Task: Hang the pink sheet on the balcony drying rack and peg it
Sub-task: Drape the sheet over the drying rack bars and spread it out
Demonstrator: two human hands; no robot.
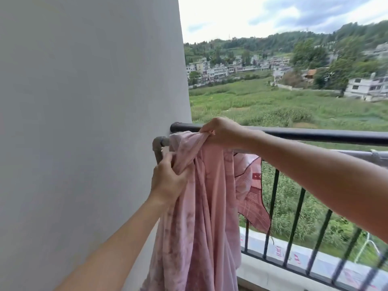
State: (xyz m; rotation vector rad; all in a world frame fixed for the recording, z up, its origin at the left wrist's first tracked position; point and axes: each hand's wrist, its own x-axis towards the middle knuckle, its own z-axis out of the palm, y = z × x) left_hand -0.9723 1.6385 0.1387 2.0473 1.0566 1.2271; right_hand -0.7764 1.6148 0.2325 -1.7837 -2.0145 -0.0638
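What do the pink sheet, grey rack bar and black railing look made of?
Pink sheet: thin woven fabric, matte, falling in soft folds. Grey rack bar: probably plastic or painted pipe, with an elbow joint. Black railing: likely painted metal, slightly glossy.

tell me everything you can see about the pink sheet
The pink sheet is thin, soft-looking fabric, pale pink with a faint darker mottled pattern. It is bunched into long vertical folds and draped over the grey rack bar beside the white wall. Most of it hangs down on the near side and runs out of the frame at the bottom. A patterned, dark-edged corner hangs on the far side, against the black railing. The left hand grips a fold below the bar; the right hand pinches the gathered top.
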